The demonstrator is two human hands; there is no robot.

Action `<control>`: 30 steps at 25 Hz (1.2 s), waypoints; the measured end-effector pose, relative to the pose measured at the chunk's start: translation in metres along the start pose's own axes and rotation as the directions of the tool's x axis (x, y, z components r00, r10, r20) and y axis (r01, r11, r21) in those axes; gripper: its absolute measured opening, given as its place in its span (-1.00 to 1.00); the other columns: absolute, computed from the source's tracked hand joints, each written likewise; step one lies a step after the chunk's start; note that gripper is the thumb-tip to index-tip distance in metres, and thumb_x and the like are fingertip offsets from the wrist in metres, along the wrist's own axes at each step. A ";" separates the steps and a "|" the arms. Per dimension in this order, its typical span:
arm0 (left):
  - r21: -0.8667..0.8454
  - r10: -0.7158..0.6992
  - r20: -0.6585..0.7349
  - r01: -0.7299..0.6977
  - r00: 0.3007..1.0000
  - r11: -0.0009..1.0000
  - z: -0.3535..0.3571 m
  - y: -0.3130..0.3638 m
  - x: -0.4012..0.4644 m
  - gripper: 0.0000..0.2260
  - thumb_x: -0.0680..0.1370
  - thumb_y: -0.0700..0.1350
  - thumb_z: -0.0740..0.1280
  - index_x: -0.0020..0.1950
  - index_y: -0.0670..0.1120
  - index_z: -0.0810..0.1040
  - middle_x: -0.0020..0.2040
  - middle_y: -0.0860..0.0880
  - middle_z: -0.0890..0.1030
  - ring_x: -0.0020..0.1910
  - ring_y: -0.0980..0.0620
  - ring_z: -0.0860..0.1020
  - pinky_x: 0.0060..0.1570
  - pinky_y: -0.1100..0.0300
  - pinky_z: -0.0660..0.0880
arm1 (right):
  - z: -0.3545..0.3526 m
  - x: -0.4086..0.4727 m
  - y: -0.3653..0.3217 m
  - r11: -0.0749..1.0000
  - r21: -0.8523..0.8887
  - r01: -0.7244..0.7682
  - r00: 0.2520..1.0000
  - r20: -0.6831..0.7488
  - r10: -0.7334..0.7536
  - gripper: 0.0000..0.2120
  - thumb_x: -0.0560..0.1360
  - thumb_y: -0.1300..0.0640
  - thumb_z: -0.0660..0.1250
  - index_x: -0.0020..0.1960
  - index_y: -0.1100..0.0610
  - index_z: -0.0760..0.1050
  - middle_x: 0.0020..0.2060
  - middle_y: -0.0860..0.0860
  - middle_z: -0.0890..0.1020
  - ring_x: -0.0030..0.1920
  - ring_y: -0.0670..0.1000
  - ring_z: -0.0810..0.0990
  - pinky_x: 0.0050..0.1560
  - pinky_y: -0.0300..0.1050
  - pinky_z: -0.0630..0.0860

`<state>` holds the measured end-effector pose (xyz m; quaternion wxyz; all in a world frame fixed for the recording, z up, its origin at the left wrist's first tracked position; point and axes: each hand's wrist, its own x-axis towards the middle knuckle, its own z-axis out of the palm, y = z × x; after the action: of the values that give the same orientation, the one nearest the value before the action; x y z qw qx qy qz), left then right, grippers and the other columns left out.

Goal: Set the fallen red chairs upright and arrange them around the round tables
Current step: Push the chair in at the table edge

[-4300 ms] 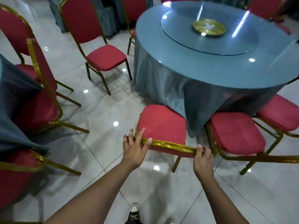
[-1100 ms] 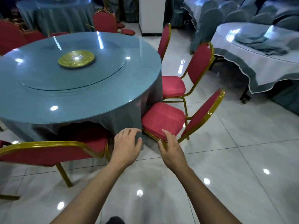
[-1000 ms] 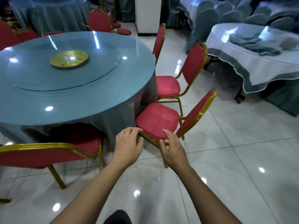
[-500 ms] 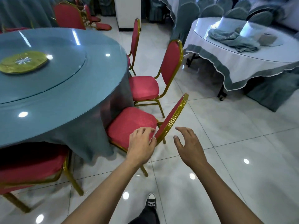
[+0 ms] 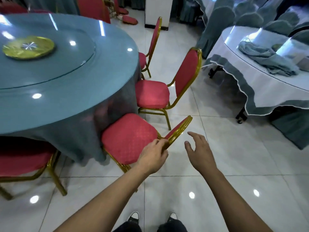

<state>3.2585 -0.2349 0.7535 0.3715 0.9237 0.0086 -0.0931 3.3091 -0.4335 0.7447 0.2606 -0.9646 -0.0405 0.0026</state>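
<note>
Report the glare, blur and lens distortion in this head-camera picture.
Head view: ceiling lights glare as white spots on the glossy floor tiles and streaks on the blue round table; the gold centrepiece is motion-smeared; wide-angle bending curves the white-clothed table at the edge; the left hand on the nearest red chair stays fairly sharp.

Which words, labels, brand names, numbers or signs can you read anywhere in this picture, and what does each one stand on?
None: no readable text shows in the head view.
The gold disc with a star-shaped mark on the round blue-clothed table carries a pattern only, no letters.
The red padded chairs with gold metal frames show no labels.
</note>
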 end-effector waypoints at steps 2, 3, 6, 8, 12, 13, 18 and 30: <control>-0.035 -0.071 0.024 0.072 0.997 0.997 0.016 0.001 0.012 -0.57 0.66 0.04 0.21 0.52 0.18 0.23 0.27 0.09 0.46 0.19 0.07 0.48 0.21 0.08 0.49 | 0.004 0.036 0.014 1.000 -0.017 0.014 0.999 0.039 -0.013 -0.58 0.63 -0.12 0.22 0.47 -0.16 0.30 0.45 -0.03 0.40 0.39 0.04 0.44 0.26 0.02 0.47; -0.065 -0.117 0.021 0.118 0.993 0.991 0.024 0.002 0.017 -0.57 0.66 0.06 0.20 0.52 0.19 0.20 0.26 0.08 0.47 0.18 0.05 0.49 0.20 0.04 0.49 | 0.007 0.053 0.020 0.999 -0.017 0.033 0.997 0.064 -0.031 -0.56 0.63 -0.13 0.21 0.49 -0.15 0.27 0.46 -0.02 0.39 0.39 0.07 0.44 0.26 0.05 0.48; -0.118 -0.281 -0.058 0.273 0.958 0.955 0.047 0.007 0.027 -0.62 0.66 0.17 0.14 0.48 0.20 0.25 0.24 0.05 0.51 0.21 -0.03 0.48 0.30 -0.06 0.39 | 0.015 0.099 0.045 0.995 0.004 0.103 0.976 0.194 -0.102 -0.49 0.63 -0.21 0.13 0.55 -0.13 0.19 0.52 0.04 0.31 0.48 0.13 0.35 0.35 0.16 0.41; -0.042 -0.372 -0.137 0.369 0.918 0.928 0.058 0.010 0.027 -0.63 0.62 0.32 0.07 0.37 0.22 0.33 0.15 0.07 0.53 0.15 -0.02 0.51 0.22 -0.04 0.40 | 0.021 0.124 0.060 0.991 0.022 0.132 0.943 0.306 -0.133 -0.40 0.60 -0.34 -0.02 0.58 -0.16 0.10 0.58 0.05 0.19 0.55 0.16 0.23 0.43 0.24 0.31; 0.056 -0.475 -0.258 0.503 0.841 0.862 0.074 0.024 0.029 -0.58 0.59 0.39 0.00 0.25 0.16 0.35 0.02 0.05 0.53 0.04 -0.06 0.54 0.09 -0.04 0.47 | 0.031 0.149 0.075 0.957 -0.012 0.290 0.881 0.394 -0.262 -0.29 0.55 -0.34 -0.25 0.63 -0.08 -0.03 0.63 0.12 0.01 0.61 0.14 -0.04 0.54 0.27 0.04; 0.066 -0.490 -0.276 0.525 0.827 0.849 0.080 0.028 0.028 -0.58 0.59 0.38 0.00 0.24 0.14 0.35 0.04 0.02 0.54 0.06 -0.08 0.53 0.11 -0.06 0.47 | 0.033 0.150 0.077 0.953 0.019 0.301 0.873 0.397 -0.283 -0.32 0.58 -0.31 -0.24 0.63 -0.06 -0.03 0.63 0.13 -0.01 0.62 0.13 -0.08 0.56 0.25 -0.01; -0.032 -0.603 -0.411 0.650 0.684 0.760 0.109 0.040 0.026 -0.58 0.59 0.38 -0.08 0.27 0.20 0.30 0.12 0.07 0.44 0.13 -0.01 0.43 0.18 0.04 0.37 | 0.042 0.184 0.067 0.884 -0.028 0.466 0.779 0.486 -0.395 -0.42 0.67 -0.10 -0.16 0.64 0.09 0.02 0.63 0.14 -0.04 0.61 0.17 -0.12 0.57 0.19 -0.07; 0.119 -0.598 -0.493 0.730 0.632 0.673 0.012 -0.098 -0.045 -0.43 0.58 0.39 -0.17 0.57 0.34 -0.18 0.47 -0.11 0.33 0.39 -0.14 0.36 0.43 -0.12 0.29 | 0.089 0.145 -0.042 0.791 0.017 0.612 0.682 0.495 -0.538 -0.31 0.52 -0.49 -0.19 0.38 -0.09 0.31 0.33 0.15 0.34 0.42 0.24 0.28 0.52 0.26 0.13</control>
<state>3.2044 -0.1697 0.6860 0.1503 0.8963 0.4163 -0.0272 3.4481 -0.3410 0.6912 0.1568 -0.8879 -0.4043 0.1535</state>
